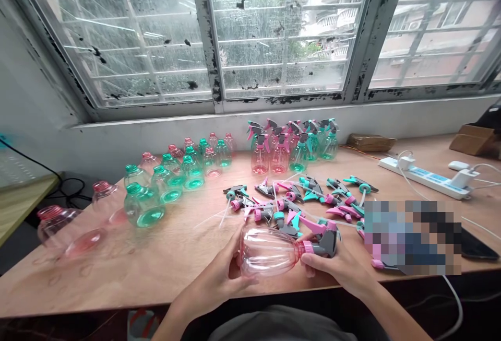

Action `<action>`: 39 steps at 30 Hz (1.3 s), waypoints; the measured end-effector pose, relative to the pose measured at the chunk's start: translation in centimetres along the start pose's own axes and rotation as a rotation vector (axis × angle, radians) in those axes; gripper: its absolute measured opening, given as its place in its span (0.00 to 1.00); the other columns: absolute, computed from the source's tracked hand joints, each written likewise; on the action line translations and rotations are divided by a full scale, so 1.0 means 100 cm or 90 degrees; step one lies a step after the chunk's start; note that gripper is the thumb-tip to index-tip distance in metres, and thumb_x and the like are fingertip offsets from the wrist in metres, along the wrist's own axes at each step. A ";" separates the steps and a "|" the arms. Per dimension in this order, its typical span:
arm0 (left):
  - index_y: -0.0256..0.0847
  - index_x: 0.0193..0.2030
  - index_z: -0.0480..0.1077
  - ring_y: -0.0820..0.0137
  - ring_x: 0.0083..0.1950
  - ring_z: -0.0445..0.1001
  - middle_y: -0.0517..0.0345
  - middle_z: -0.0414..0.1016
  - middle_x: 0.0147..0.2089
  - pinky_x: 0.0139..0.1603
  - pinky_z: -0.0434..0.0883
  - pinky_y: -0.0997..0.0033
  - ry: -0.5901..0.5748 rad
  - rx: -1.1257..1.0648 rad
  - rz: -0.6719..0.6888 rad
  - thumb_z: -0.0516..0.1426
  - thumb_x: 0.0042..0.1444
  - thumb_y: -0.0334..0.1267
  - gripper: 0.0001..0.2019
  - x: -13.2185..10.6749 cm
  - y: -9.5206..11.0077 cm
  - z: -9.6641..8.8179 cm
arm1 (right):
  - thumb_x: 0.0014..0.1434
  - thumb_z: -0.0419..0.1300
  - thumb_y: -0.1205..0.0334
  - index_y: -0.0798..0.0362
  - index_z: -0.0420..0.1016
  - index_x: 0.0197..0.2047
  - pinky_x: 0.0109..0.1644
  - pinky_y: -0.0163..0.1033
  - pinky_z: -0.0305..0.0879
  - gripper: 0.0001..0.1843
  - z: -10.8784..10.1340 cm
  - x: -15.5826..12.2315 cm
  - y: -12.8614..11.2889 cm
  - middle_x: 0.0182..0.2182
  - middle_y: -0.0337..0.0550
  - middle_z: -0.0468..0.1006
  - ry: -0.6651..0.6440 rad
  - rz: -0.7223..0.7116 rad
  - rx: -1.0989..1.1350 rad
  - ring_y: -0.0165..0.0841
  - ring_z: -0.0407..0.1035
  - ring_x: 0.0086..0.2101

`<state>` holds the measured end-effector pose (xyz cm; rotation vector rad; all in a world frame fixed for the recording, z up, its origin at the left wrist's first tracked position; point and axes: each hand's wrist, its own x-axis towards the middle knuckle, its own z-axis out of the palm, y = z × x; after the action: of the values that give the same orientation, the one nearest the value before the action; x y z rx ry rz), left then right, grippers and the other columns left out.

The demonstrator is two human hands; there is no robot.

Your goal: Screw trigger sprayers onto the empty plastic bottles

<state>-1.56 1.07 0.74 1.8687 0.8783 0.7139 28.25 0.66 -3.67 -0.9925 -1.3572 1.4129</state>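
A clear pink spray bottle (268, 251) lies sideways in the air above the table's front edge, held between both hands. My left hand (230, 265) is wrapped round its base end. At the neck, my right hand (326, 260) grips the pink collar of the grey and pink spray head (324, 239), which sits on the bottle's mouth. Whether the collar is fully screwed on I cannot tell. Just beyond the bottle lies a loose pile of pink, teal and grey spray heads (270, 210), some with thin white tubes.
Open pink and green bottles (144, 208) stand in rows at the left. Several bottles with spray heads (279, 155) stand by the wall. A power strip (426, 176), a brown package (371, 142) and a blurred-out patch are at the right.
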 end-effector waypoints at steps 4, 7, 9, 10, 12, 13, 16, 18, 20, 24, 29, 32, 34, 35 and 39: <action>0.55 0.80 0.34 0.48 0.81 0.45 0.54 0.39 0.83 0.80 0.48 0.45 -0.010 -0.024 -0.039 0.66 0.62 0.38 0.51 0.000 0.002 -0.002 | 0.59 0.73 0.50 0.52 0.74 0.45 0.35 0.41 0.69 0.19 -0.001 0.001 0.004 0.22 0.35 0.80 0.004 -0.002 0.013 0.34 0.74 0.26; 0.54 0.80 0.36 0.48 0.82 0.39 0.54 0.36 0.84 0.81 0.43 0.46 -0.023 -0.035 -0.035 0.69 0.58 0.43 0.55 0.000 -0.004 -0.005 | 0.59 0.73 0.50 0.51 0.74 0.46 0.35 0.40 0.70 0.19 0.000 0.001 0.005 0.22 0.34 0.80 -0.004 -0.003 0.008 0.33 0.74 0.26; 0.53 0.80 0.39 0.48 0.82 0.37 0.55 0.37 0.84 0.81 0.40 0.47 -0.030 -0.040 -0.025 0.67 0.60 0.49 0.51 0.000 -0.008 -0.006 | 0.59 0.73 0.50 0.52 0.74 0.47 0.35 0.40 0.70 0.20 0.000 0.001 0.003 0.23 0.34 0.80 -0.010 -0.001 -0.002 0.33 0.74 0.26; 0.52 0.80 0.41 0.49 0.82 0.37 0.56 0.37 0.84 0.81 0.39 0.47 -0.029 -0.036 -0.024 0.65 0.62 0.51 0.48 0.000 -0.009 -0.007 | 0.59 0.73 0.49 0.52 0.75 0.47 0.35 0.40 0.71 0.20 0.000 0.001 0.002 0.23 0.35 0.80 -0.015 0.000 -0.003 0.33 0.74 0.26; 0.52 0.80 0.42 0.50 0.82 0.37 0.57 0.36 0.84 0.81 0.38 0.48 -0.027 -0.017 -0.031 0.63 0.63 0.52 0.45 -0.001 -0.011 -0.008 | 0.61 0.72 0.48 0.53 0.75 0.45 0.34 0.40 0.70 0.19 0.000 0.001 0.000 0.22 0.35 0.80 -0.022 -0.004 0.002 0.33 0.74 0.25; 0.53 0.80 0.41 0.50 0.82 0.37 0.57 0.36 0.84 0.81 0.39 0.48 -0.027 -0.009 -0.036 0.64 0.63 0.50 0.46 -0.001 -0.011 -0.008 | 0.61 0.71 0.47 0.52 0.74 0.44 0.34 0.40 0.70 0.19 0.001 0.001 0.000 0.22 0.36 0.81 -0.022 -0.008 0.007 0.33 0.74 0.24; 0.56 0.80 0.36 0.50 0.82 0.38 0.58 0.37 0.84 0.81 0.41 0.47 -0.021 0.011 -0.040 0.66 0.61 0.42 0.51 -0.003 -0.012 -0.006 | 0.59 0.72 0.47 0.51 0.72 0.42 0.33 0.39 0.70 0.20 0.002 0.001 0.000 0.21 0.35 0.80 0.012 -0.017 0.020 0.33 0.73 0.24; 0.59 0.80 0.36 0.49 0.82 0.41 0.60 0.38 0.83 0.81 0.44 0.46 -0.016 0.008 -0.038 0.66 0.61 0.40 0.51 -0.003 -0.012 -0.005 | 0.58 0.73 0.47 0.51 0.71 0.43 0.33 0.39 0.70 0.21 0.002 0.001 0.001 0.21 0.34 0.80 0.037 -0.018 0.018 0.32 0.73 0.24; 0.60 0.79 0.37 0.49 0.81 0.43 0.61 0.38 0.83 0.80 0.46 0.47 -0.012 -0.007 -0.036 0.66 0.62 0.40 0.50 -0.003 -0.012 -0.004 | 0.58 0.73 0.47 0.51 0.71 0.43 0.33 0.38 0.70 0.21 0.002 0.002 0.003 0.21 0.33 0.80 0.042 -0.015 0.012 0.32 0.73 0.24; 0.55 0.80 0.31 0.51 0.82 0.39 0.55 0.36 0.84 0.80 0.47 0.49 0.007 -0.031 -0.038 0.67 0.61 0.38 0.54 0.000 -0.010 -0.002 | 0.58 0.73 0.48 0.51 0.73 0.44 0.34 0.39 0.71 0.21 0.000 0.003 0.004 0.22 0.35 0.81 0.022 -0.016 0.002 0.33 0.75 0.25; 0.53 0.79 0.44 0.48 0.78 0.54 0.50 0.49 0.81 0.77 0.55 0.49 0.005 -0.028 -0.049 0.68 0.58 0.37 0.49 0.002 -0.007 -0.002 | 0.60 0.72 0.49 0.51 0.73 0.45 0.34 0.40 0.72 0.20 -0.001 0.002 0.005 0.22 0.35 0.81 0.005 -0.017 0.018 0.34 0.76 0.26; 0.56 0.79 0.43 0.51 0.71 0.65 0.50 0.62 0.74 0.74 0.61 0.49 0.026 -0.030 -0.048 0.65 0.61 0.38 0.46 0.002 -0.012 -0.002 | 0.59 0.73 0.50 0.51 0.73 0.45 0.35 0.40 0.72 0.20 -0.002 0.002 0.007 0.23 0.35 0.81 0.004 -0.015 0.024 0.34 0.76 0.27; 0.56 0.80 0.40 0.52 0.70 0.67 0.50 0.69 0.69 0.73 0.63 0.50 0.037 -0.021 -0.044 0.62 0.64 0.37 0.45 0.001 -0.015 -0.003 | 0.59 0.73 0.50 0.52 0.74 0.46 0.36 0.40 0.72 0.20 -0.002 0.002 0.007 0.24 0.35 0.81 -0.003 -0.011 0.021 0.34 0.76 0.27; 0.56 0.80 0.39 0.52 0.70 0.66 0.50 0.70 0.68 0.73 0.63 0.50 0.038 -0.016 -0.045 0.61 0.65 0.37 0.45 0.000 -0.016 -0.003 | 0.60 0.73 0.50 0.52 0.74 0.46 0.37 0.40 0.72 0.19 -0.001 0.002 0.006 0.24 0.36 0.81 -0.009 -0.009 0.019 0.34 0.76 0.27; 0.55 0.80 0.35 0.48 0.78 0.54 0.50 0.56 0.78 0.76 0.58 0.48 0.017 -0.011 -0.053 0.62 0.63 0.34 0.48 0.000 -0.013 -0.003 | 0.59 0.73 0.49 0.52 0.76 0.45 0.35 0.40 0.71 0.19 0.002 0.003 0.001 0.24 0.36 0.81 -0.026 -0.014 0.010 0.34 0.75 0.26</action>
<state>-2.18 1.63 -0.36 1.7994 0.9582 0.6938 27.96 0.85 -3.78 -0.9406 -1.3806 1.4314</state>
